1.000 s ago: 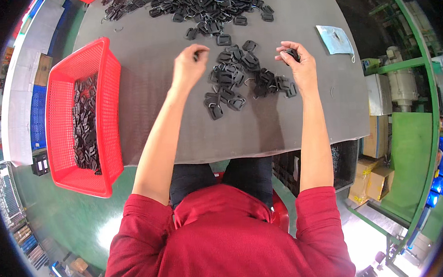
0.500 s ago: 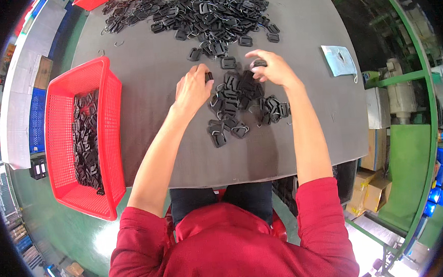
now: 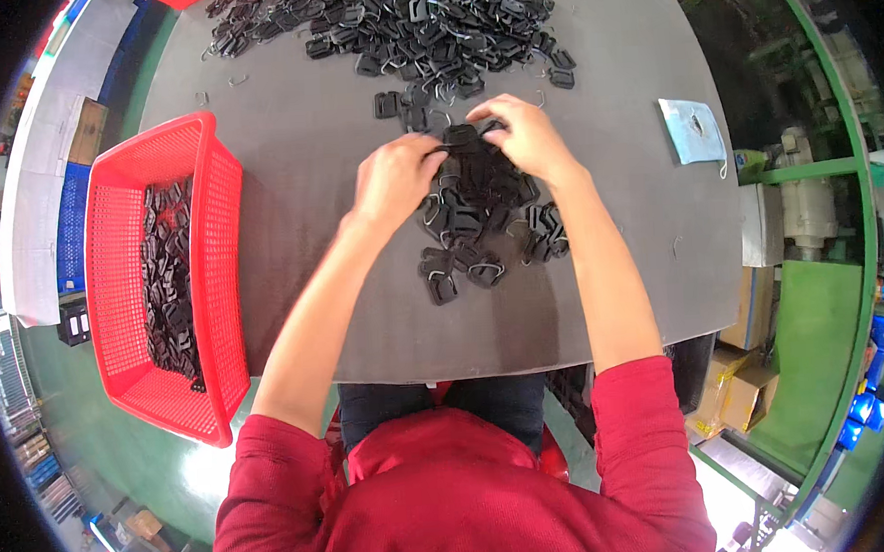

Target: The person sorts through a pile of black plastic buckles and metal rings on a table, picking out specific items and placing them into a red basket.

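My left hand (image 3: 394, 182) is closed in a pinch at the left side of a black plastic buckle (image 3: 462, 135). From the right, my right hand (image 3: 529, 141) has its thumb and fingers closed around a dark buckle piece beside it. The fingertips partly cover what each hand grips. Just below lies a small heap of black buckles (image 3: 466, 218), some with bent silver wire hooks. A much larger pile of the same buckles (image 3: 434, 31) spreads over the far part of the grey table (image 3: 297, 184).
To the left, a red plastic basket (image 3: 225, 287) holds many small black parts. A light blue face mask (image 3: 691, 130) lies at the table's right side. Loose wire hooks (image 3: 239, 81) are scattered at the far left. A green metal frame (image 3: 864, 224) stands beyond the right edge.
Both hands have come closer together, meeting over the top of the small heap. The dark pieces they held apart are now near one buckle there. The view has shifted slightly.
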Tool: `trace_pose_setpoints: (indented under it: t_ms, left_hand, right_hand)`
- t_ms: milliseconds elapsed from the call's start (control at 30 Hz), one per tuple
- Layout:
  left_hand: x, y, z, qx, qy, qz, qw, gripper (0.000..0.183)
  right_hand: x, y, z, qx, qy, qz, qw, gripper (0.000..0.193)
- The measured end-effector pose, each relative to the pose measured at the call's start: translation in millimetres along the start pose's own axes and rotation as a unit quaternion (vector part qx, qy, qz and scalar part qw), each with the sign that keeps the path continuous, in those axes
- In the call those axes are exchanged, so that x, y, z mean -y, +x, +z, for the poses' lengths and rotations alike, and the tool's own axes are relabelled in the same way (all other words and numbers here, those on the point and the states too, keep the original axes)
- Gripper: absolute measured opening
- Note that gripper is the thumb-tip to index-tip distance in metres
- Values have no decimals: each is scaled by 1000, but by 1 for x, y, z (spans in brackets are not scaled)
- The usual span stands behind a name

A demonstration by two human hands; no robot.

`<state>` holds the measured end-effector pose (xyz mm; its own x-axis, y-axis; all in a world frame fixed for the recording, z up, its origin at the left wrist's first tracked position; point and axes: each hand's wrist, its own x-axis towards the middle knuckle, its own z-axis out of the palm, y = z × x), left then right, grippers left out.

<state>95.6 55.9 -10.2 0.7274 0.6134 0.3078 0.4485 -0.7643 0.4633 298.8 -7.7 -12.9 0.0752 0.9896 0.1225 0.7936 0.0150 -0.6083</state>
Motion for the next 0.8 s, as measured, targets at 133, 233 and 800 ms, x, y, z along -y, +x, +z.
trace_pose_setpoints:
  t_ms: [133, 233, 800]
  left_hand:
    - [9, -16, -44, 83, -356, -285, 886, 27]
    - [24, -23, -53, 2, -620, -342, 706, 30]
    - [32, 16, -12, 63, -45, -272, 959, 30]
  right_hand:
    - [21, -28, -41, -36, 350, 154, 924, 35]
    - [-6, -33, -32, -91, 84, 178, 976, 32]
    - [41, -31, -12, -23, 617, 218, 756, 26]
